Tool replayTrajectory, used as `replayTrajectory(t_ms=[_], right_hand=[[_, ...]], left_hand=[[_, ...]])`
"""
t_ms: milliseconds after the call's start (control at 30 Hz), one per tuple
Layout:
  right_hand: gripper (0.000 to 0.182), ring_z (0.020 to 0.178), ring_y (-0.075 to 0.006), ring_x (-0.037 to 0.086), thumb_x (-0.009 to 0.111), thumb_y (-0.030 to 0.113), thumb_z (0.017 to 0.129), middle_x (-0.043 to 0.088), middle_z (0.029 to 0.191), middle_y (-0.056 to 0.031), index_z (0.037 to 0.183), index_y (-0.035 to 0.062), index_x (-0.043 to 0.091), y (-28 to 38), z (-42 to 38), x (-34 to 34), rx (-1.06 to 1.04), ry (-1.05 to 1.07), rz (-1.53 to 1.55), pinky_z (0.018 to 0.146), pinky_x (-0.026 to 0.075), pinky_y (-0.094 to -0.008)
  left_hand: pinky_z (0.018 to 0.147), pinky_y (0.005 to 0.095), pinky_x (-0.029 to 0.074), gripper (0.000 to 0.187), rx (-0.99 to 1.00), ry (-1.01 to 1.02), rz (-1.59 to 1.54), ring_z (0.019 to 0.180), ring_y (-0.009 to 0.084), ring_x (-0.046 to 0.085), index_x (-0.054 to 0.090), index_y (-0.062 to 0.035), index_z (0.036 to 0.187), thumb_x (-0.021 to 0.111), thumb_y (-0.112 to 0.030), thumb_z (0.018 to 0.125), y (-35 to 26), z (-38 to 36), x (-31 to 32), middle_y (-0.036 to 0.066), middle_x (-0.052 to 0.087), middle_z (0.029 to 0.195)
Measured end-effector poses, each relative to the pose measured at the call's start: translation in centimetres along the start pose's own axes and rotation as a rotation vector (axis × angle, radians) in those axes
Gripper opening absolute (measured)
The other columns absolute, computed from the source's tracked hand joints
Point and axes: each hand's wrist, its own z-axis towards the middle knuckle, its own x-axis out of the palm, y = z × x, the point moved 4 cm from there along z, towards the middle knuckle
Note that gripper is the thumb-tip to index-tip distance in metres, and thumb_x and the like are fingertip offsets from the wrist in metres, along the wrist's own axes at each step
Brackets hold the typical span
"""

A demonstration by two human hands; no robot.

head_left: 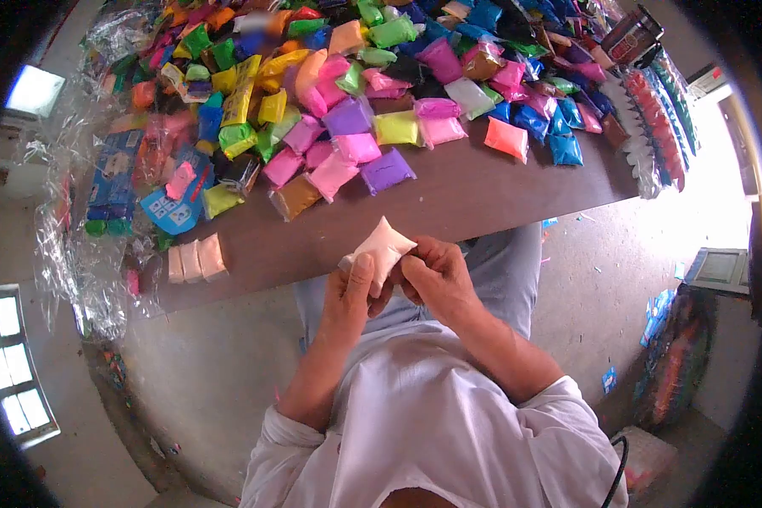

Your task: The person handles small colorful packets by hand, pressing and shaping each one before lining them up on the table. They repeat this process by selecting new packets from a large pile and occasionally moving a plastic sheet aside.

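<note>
A pale peach packet point(383, 251) is held between my two hands, just off the front edge of the brown table point(449, 190). My left hand point(351, 288) grips its left side, thumb on top. My right hand point(434, 269) pinches its right corner with the fingers closed. At the table's left front, several similar peach packets point(198, 258) lie side by side. Beyond my hands, a purple packet point(388, 172), a pink packet point(333, 175) and a brown packet point(295, 198) lie at the near edge of a big heap.
The heap of colourful packets point(313, 85) spreads over the table's far part. Clear plastic wrap point(55, 229) hangs at the left edge, near a blue printed card point(178, 199). A dark cup point(632, 35) stands at the back right, beside wrapped strips of packets point(652, 127).
</note>
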Motion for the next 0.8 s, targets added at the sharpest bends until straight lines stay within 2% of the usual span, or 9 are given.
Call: replayTrajectory(t_ms=[133, 200, 267, 433, 500, 600, 700, 767, 800], right_hand=[[0.017, 0.048, -0.0049, 0.044, 0.056, 0.017, 0.084, 0.055, 0.061, -0.0005, 0.077, 0.0013, 0.057, 0.9, -0.4, 0.3, 0.024, -0.007, 0.039, 0.039, 0.033, -0.0207], [0.012, 0.048, -0.0050, 0.045, 0.052, 0.011, 0.082, 0.055, 0.061, -0.0006, 0.078, 0.0007, 0.056, 1.6, -0.6, 0.5, 0.084, -0.068, -0.035, 0.040, 0.033, -0.0205], [0.011, 0.048, -0.0051, 0.045, 0.053, 0.011, 0.082, 0.055, 0.061, -0.0007, 0.077, 0.0007, 0.056, 1.3, -0.4, 0.4, 0.088, -0.089, -0.062, 0.040, 0.033, -0.0204], [0.017, 0.047, -0.0051, 0.044, 0.058, 0.017, 0.081, 0.054, 0.060, -0.0009, 0.075, 0.0009, 0.056, 0.2, -0.2, -0.1, 0.016, -0.055, -0.042, 0.039, 0.032, -0.0204], [0.013, 0.046, -0.0055, 0.043, 0.053, 0.011, 0.080, 0.055, 0.064, -0.0014, 0.079, -0.0015, 0.058, 0.5, -0.4, 0.0, 0.030, -0.035, 0.005, 0.039, 0.030, -0.0196], [0.012, 0.045, -0.0053, 0.042, 0.050, 0.007, 0.079, 0.054, 0.062, -0.0019, 0.076, -0.0018, 0.057, 1.7, -0.7, 0.7, 0.105, -0.034, 0.000, 0.039, 0.029, -0.0199], [0.011, 0.044, -0.0056, 0.041, 0.051, 0.007, 0.078, 0.052, 0.058, -0.0022, 0.072, -0.0006, 0.056, 0.1, 0.1, 0.1, 0.131, -0.009, -0.162, 0.038, 0.028, -0.0206], [0.012, 0.044, -0.0055, 0.041, 0.052, 0.008, 0.078, 0.052, 0.057, -0.0022, 0.070, -0.0002, 0.056, 0.2, 0.0, 0.1, 0.104, 0.005, -0.112, 0.037, 0.028, -0.0206], [0.014, 0.044, -0.0053, 0.041, 0.053, 0.009, 0.079, 0.052, 0.055, -0.0023, 0.068, 0.0001, 0.056, 0.3, -0.1, 0.1, 0.079, 0.020, -0.061, 0.037, 0.027, -0.0205]], left_hand=[[0.038, 0.0183, 0.028, 0.041, -0.033, -0.005, -0.068, 0.047, 0.0046, 0.045, 0.058, -0.0092, 0.084, 0.045, -0.047, 0.089, 0.2, 0.0, 0.1, -0.003, 0.053, 0.062], [0.038, 0.0188, 0.027, 0.041, -0.051, -0.043, -0.077, 0.046, 0.0048, 0.044, 0.058, -0.0094, 0.084, 0.045, -0.048, 0.089, 0.1, 0.0, 0.2, -0.003, 0.053, 0.062], [0.036, 0.0194, 0.024, 0.045, 0.000, -0.021, -0.053, 0.042, 0.0042, 0.037, 0.047, -0.0100, 0.065, 0.042, -0.047, 0.091, -0.5, 0.1, 0.7, -0.001, 0.045, 0.054], [0.036, 0.0193, 0.024, 0.045, -0.004, -0.018, -0.058, 0.042, 0.0043, 0.037, 0.049, -0.0095, 0.066, 0.041, -0.046, 0.091, 0.1, 0.2, 0.3, -0.001, 0.045, 0.055], [0.036, 0.0191, 0.023, 0.045, 0.002, -0.028, -0.061, 0.042, 0.0044, 0.037, 0.049, -0.0096, 0.066, 0.041, -0.046, 0.092, -0.2, 0.1, 0.6, -0.001, 0.045, 0.055], [0.036, 0.0187, 0.023, 0.045, -0.024, -0.081, -0.063, 0.043, 0.0040, 0.037, 0.048, -0.0102, 0.065, 0.041, -0.045, 0.092, -0.8, 0.0, 0.9, -0.002, 0.044, 0.054], [0.036, 0.0185, 0.023, 0.043, -0.021, -0.092, -0.050, 0.043, 0.0034, 0.037, 0.049, -0.0100, 0.065, 0.041, -0.043, 0.092, 0.1, 0.3, 0.3, -0.003, 0.044, 0.053], [0.038, 0.0181, 0.029, 0.039, -0.015, 0.041, -0.050, 0.047, 0.0044, 0.044, 0.057, -0.0099, 0.084, 0.046, -0.047, 0.089, 0.6, 0.3, 0.0, -0.003, 0.053, 0.063], [0.038, 0.0181, 0.029, 0.039, -0.015, 0.040, -0.049, 0.047, 0.0044, 0.044, 0.057, -0.0099, 0.084, 0.046, -0.047, 0.089, 0.5, 0.3, 0.0, -0.003, 0.053, 0.063]])
